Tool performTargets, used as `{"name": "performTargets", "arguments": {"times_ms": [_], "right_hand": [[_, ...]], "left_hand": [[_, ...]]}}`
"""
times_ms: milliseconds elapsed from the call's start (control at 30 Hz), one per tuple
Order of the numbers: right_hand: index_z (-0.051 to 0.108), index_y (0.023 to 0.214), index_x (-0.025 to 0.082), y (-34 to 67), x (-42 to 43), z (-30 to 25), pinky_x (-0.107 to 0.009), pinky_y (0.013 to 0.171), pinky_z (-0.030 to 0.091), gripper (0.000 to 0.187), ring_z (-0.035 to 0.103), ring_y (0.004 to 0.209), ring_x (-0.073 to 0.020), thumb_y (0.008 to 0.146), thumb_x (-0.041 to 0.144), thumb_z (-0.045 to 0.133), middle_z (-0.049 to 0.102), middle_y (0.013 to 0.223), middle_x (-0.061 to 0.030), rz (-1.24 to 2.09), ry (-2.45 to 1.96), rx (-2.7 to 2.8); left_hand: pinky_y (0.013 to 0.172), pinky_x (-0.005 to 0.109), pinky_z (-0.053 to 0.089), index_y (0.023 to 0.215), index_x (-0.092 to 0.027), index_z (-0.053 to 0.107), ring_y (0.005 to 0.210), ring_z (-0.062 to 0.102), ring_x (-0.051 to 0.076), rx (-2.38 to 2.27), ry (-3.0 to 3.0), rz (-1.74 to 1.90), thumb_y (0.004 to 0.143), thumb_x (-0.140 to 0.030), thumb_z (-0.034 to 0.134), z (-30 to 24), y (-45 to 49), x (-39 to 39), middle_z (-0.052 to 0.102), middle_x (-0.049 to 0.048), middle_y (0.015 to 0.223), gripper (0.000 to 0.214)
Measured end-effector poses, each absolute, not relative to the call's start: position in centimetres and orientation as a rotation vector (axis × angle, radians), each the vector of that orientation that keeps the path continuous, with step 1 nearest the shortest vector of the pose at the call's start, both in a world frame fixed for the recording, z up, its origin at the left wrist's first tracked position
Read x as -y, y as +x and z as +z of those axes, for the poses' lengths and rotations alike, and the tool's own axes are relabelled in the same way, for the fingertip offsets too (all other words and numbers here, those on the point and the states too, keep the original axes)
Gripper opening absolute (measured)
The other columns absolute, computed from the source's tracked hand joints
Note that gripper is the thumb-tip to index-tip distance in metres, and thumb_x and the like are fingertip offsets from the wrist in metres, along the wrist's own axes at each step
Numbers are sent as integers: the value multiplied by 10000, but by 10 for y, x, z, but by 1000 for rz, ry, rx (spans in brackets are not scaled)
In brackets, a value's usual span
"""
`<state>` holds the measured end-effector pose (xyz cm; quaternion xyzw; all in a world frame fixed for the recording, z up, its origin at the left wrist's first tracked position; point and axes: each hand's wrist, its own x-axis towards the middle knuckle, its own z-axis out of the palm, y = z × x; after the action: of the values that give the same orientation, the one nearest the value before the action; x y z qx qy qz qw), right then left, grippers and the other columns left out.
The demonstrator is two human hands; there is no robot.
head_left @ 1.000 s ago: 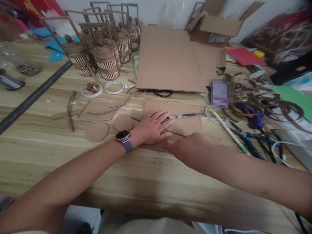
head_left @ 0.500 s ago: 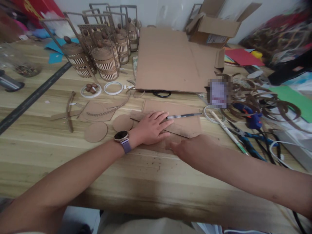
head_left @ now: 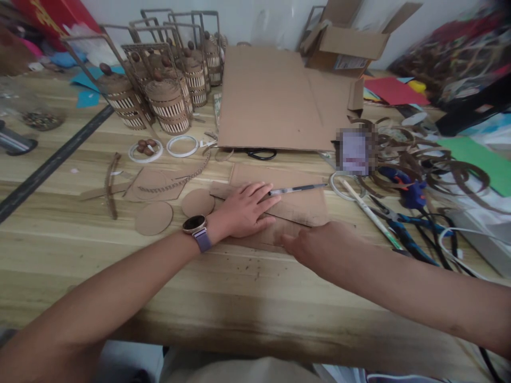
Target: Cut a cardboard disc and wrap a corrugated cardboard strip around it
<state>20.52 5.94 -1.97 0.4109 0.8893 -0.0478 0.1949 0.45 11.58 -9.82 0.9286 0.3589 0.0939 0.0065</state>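
My left hand [head_left: 243, 208], with a watch on its wrist, lies flat with fingers spread on a brown cardboard sheet [head_left: 297, 199] on the wooden table [head_left: 120, 276]. A pen [head_left: 297, 188] lies on the cardboard just past its fingertips. My right hand [head_left: 315, 244] rests at the near edge of the cardboard, fingers curled and turned away from the camera; what it holds, if anything, is hidden.
Two cardboard discs [head_left: 175, 210] lie left of my left hand. Behind them stand woven cardboard lanterns [head_left: 165, 103], tape rings [head_left: 181, 144] and a large flat cardboard panel [head_left: 279, 98]. To the right lie pliers [head_left: 411, 234], a glue gun [head_left: 407, 189] and curled cardboard strips [head_left: 435, 159].
My right hand has slid slightly to the right along the near edge of the cardboard. The left hand has stayed pressed on the sheet.
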Motion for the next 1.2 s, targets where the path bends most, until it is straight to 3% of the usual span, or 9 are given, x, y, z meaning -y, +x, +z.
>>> {"name": "performTargets", "arguments": {"times_ms": [100,333,733,933,1200], "right_hand": [[672,989,205,205,-60,-16,-271,434,352,305,738,643,-270,790,-18,609,759,725,-71,-3,939,-2385],[649,1087,208,203,-61,-8,-277,399,234,349,755,676,-264,821,-8,583,776,778,-62,-11,903,-2302],[637,1142,245,217,-59,-12,-267,411,208,442,737,650,-235,796,-23,572,749,720,-30,36,922,-2337],[617,1139,269,232,-58,-20,-267,421,134,380,737,632,-219,835,43,608,732,684,-2,66,941,-2383],[620,1160,269,237,-58,-17,-280,430,153,392,726,614,-211,844,39,589,746,706,-8,15,960,-2366]], "left_hand": [[1158,499,312,1489,-189,438,1446,345,315,-1121,2907,296,1023,-526,390,-99,4,-116,383,150,1585,577],[1162,498,306,1488,-192,437,1447,345,308,-1125,2913,294,1023,-521,396,-100,4,-116,387,144,1584,572],[1163,497,306,1493,-192,432,1447,346,315,-1120,2913,288,1021,-531,390,-100,4,-117,387,143,1584,583],[1158,496,312,1498,-200,426,1445,351,312,-1132,2909,268,1018,-529,401,-99,4,-116,389,138,1584,582],[1153,480,320,1496,-204,428,1440,358,303,-1139,2927,276,1020,-532,395,-100,4,-116,399,131,1580,579]]}}
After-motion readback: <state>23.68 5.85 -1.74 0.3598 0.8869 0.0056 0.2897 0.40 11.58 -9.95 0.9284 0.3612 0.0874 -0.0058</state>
